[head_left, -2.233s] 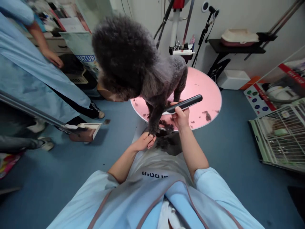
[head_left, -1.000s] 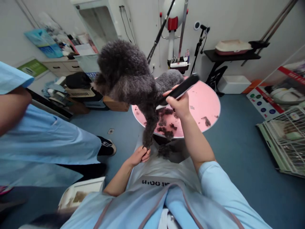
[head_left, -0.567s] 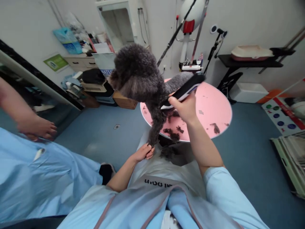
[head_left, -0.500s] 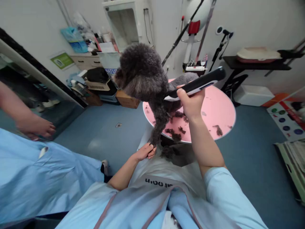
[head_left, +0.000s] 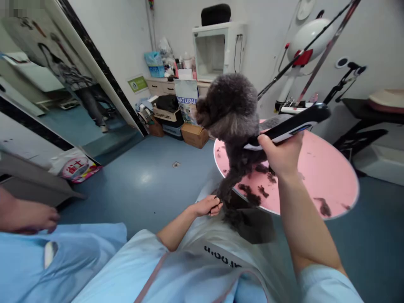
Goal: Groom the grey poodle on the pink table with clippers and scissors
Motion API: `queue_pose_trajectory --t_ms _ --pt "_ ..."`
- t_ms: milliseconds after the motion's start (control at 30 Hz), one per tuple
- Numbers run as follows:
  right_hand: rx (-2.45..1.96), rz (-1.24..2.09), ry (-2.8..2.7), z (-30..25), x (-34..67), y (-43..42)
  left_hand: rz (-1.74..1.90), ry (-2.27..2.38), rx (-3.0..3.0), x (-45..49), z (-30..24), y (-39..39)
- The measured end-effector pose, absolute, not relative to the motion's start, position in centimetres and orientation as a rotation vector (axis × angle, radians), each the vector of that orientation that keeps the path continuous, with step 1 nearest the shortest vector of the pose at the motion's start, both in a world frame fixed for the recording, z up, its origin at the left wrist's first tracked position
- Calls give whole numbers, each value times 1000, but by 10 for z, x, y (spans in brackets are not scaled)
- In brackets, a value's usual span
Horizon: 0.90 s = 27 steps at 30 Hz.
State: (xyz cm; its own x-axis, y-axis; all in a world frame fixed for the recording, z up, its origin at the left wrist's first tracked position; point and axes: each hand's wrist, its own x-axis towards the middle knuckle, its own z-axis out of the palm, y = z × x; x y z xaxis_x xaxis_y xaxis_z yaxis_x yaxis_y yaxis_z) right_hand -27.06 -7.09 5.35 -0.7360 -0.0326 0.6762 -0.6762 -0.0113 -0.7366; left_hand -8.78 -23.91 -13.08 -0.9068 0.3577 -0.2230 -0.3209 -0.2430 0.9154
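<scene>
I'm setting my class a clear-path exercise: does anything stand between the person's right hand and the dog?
Only the clippers in the right hand; their tip is by the dog, touching or not I can't tell. Nothing else visible lies between; the left hand holds a front paw, lower down.

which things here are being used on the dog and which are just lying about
In use:
dog, on the pink table
clippers, in the right hand
left hand, holding the dog's front paw

Seemingly just lying about:
cardboard box, on the floor
bag marked NATURAL
blue plastic bag, on the drawers
</scene>
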Motion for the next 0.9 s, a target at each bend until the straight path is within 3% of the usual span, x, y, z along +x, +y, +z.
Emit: queue_pose_trajectory --t_ms 200,467,700,900 --pt "826 1803 -2107 39 -246 -64 2215 1622 42 -85 -138 -243" --pt "749 1813 -1901 68 -261 -68 2231 1580 -12 -80 -131 -234" --pt "787 1847 -2230 25 -222 -48 2257 1538 28 -75 -134 -237" --pt "759 2168 -1794 15 -245 -39 2335 1424 57 -69 -134 -238"
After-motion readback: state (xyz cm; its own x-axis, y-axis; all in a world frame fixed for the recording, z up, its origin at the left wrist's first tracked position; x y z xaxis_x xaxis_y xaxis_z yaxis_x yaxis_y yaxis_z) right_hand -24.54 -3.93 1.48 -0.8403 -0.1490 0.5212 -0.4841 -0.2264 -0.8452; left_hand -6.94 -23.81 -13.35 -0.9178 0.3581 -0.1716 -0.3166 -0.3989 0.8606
